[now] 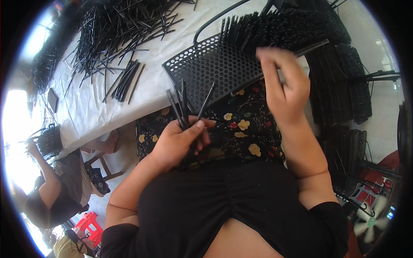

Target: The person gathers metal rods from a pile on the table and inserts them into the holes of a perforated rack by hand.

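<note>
Holding slim black sticks (184, 101), the left hand (183, 135) is closed; beyond it lies a perforated black tray (202, 69). The right hand (287, 84) is blurred, fingers bent; cannot tell whether it grips anything. Upright black rods (275, 30) stand beyond it.

Slim black sticks (184, 103), fanned out loosely from the left hand (177, 141). Black tray (202, 71), honeycomb-perforated, set across the near edge of the table (151, 86); holes exposed at left, packed sticks (254, 32) at far right.
</note>
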